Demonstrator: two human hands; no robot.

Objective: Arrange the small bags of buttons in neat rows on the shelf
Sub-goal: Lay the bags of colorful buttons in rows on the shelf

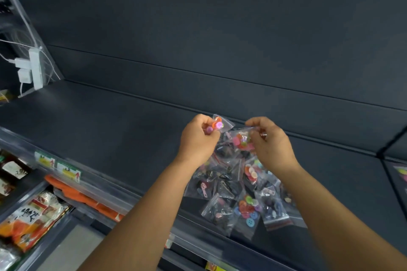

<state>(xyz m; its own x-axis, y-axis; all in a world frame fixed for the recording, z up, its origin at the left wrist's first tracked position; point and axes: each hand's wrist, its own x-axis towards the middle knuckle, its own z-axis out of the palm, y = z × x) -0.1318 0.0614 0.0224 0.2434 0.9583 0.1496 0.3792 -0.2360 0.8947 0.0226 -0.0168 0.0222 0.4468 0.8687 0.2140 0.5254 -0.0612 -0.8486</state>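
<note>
Sorting had barely begun, by the look of it: the small bags of buttons (240,191) lay in a loose, overlapping heap on the dark shelf (110,121), with no row laid out anywhere on the part in view. The long stretch of shelf to the left of the heap carried none of them. So nearly all the arranging was judged to be left.

Above the back of the heap, the left hand (198,138) was curled tight, fingers and thumb pinching one clear bag (220,124) with pink and orange buttons showing through it, lifted off the pile. Just beside it, the right hand (269,141) pinched the top edge of a second bag (242,139) holding pink and green buttons; whether that one had fully left the heap could not be told, since its lower end overlapped the bags below.

Both held bags hung close together, near the shelf's rear wall, with the rest of the heap spread beneath and toward the shelf's front edge.
</note>
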